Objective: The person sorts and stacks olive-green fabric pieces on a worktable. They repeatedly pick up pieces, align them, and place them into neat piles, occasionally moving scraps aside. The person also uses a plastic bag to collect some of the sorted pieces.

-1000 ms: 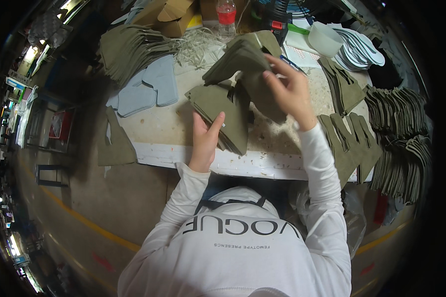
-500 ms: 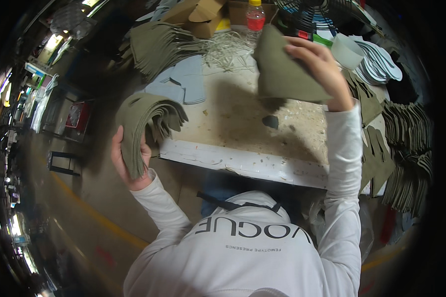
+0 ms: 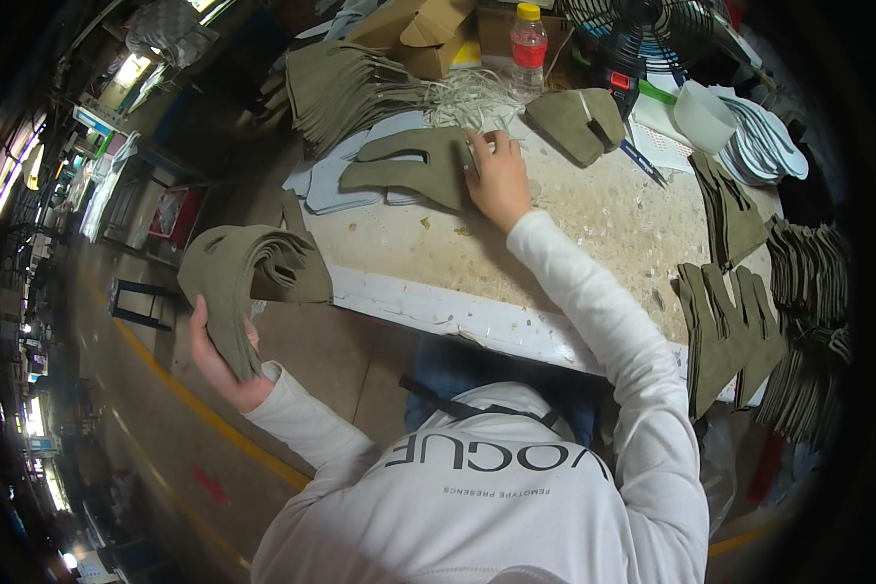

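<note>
My left hand, off the table's left front corner, is closed round a thick curved stack of olive fabric pieces. The stack bends over, its layered ends hanging toward the table. At the far left of the table, my right hand grips the right edge of a single olive fabric piece with a long slot in it. That piece lies flat, partly over pale grey cut pieces. Farther right lie olive pieces beside a slim dark blue tool.
A fanned olive stack, pale strips, a bottle and a cardboard box stand along the back. At the back right are a black fan and a translucent roll. Slotted olive pieces lie along the right edge.
My right hand has swung left and lower from the back right, where it held up an olive piece. An olive piece now covers some grey pieces. My left hand has shifted slightly left with its stack.
</note>
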`<state>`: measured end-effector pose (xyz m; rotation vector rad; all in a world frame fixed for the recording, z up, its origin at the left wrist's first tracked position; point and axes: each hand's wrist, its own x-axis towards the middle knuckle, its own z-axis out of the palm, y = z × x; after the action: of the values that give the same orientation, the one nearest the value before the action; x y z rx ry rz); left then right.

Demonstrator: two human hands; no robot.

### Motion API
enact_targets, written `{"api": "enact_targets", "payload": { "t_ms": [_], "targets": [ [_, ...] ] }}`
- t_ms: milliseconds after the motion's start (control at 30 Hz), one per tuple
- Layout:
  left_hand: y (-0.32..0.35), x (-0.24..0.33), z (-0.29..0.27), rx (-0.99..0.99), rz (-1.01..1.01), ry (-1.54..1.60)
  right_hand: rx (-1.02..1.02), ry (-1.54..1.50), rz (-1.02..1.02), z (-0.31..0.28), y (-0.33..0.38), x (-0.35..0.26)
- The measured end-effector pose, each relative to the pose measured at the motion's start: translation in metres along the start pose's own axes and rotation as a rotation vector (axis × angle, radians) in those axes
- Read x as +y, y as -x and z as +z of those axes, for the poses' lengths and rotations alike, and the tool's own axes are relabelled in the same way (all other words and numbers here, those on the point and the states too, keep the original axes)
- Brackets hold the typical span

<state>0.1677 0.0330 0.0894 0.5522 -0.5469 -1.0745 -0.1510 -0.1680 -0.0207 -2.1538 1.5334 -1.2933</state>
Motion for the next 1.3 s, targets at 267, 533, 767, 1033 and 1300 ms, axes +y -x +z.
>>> {"api": "enact_targets", "payload": {
  "t_ms": [267,533,767,1033,1300],
  "targets": [
    [-0.027,-0.040,0.041,0.169,0.006,-0.273,-0.240,0.003,-0.737,0.000,0.052,-0.022],
    [-0.049,-0.072,0.076,0.007,-0.278,-0.155,-0.249,0.403,0.275,-0.119,0.065,0.059],
    [-0.098,-0.158,0.159,-0.506,-0.512,-0.009,-0.380,-0.602,0.508,-0.145,0.049,0.030],
    [-0.099,-0.278,0.144,-0.534,-0.686,-0.360,0.252,-2.076,0.550,-0.100,-0.007,0.049],
    [-0.121,-0.292,0.100,-0.602,0.227,-1.061,0.114,-1.885,0.700,-0.070,-0.006,0.069]
  ]
}}
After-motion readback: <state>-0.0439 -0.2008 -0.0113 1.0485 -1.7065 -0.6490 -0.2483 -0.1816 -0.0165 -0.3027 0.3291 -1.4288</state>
